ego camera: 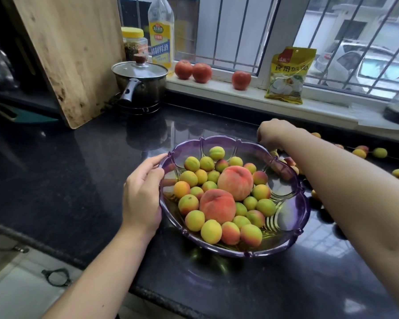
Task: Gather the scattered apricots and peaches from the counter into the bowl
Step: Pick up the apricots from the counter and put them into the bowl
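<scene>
apricots (195, 220) and two peaches (217, 205) fill the purple bowl (293, 210) mid-counter (78, 169). left hand (143, 194) grips the bowl's left rim, fingers curled. right hand (274, 132) reaches past the far rim; finger state cannot be told. loose apricots (380, 152) lie toward the counter's right edge.

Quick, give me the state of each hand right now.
Left hand: grips the rim of the purple bowl.
Right hand: reaching down behind the bowl; grip hidden, cannot tell.

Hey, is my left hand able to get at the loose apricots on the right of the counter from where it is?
Probably not directly: the left hand grips the purple glass bowl, and the right forearm crosses toward those apricots.
</scene>
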Motion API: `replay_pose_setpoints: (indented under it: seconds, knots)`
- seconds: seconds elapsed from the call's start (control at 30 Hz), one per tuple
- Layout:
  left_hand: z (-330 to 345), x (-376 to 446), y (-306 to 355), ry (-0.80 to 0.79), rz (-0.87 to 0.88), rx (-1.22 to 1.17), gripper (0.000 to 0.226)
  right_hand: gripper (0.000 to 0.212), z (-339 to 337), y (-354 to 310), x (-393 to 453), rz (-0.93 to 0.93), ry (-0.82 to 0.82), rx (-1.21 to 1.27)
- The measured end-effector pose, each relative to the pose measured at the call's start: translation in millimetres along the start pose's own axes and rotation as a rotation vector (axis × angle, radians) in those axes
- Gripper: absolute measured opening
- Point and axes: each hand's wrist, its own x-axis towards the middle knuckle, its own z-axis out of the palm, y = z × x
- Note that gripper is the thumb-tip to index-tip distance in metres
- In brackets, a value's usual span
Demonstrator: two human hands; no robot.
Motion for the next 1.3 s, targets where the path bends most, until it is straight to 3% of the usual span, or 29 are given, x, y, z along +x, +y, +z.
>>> replay_pose_setpoints:
  seconds: [0.17,0.27,0.43,0.53,0.67,0.8,1.0,1.3]
  knots:
    - [0.1,1.3,-1.4,0.008,0.001,0.012,0.037,0.022,-3.1,-0.3,0.6,0.004,-0.017,0.029]
    - [-0.7,1.0,-0.4,0.010,0.001,0.034,0.038,0.025,-9.4,2.1,-8.5,0.001,0.124,0.067]
    - [0.2,-1.3,3.8,0.009,-0.015,0.041,0.040,0.029,-49.8,-1.4,-52.8,-0.064,0.392,0.684]
    - [0.3,-2.7,6.1,0.005,-0.027,0.024,0.040,0.029,-67.4,-11.8,-107.3,-0.215,0.358,0.847]
    - [1.5,-3.2,8.1,0.005,-0.031,0.010,0.040,0.025,-56.4,-38.4,-145.6,-0.300,0.264,0.688]
    - [0.7,-2.7,6.1,0.003,-0.042,0.023,0.039,0.031,-33.0,-66.1,-131.5,-0.264,0.314,0.492]
    - [-0.9,0.2,0.7,0.022,-0.049,0.032,0.042,0.022,-22.9,-79.4,-119.5,-0.290,0.388,0.173]
    - [-0.4,-1.3,-0.1,0.003,-0.053,-0.004,0.042,0.029,-21.9,-79.3,-118.3,-0.333,0.356,0.196]
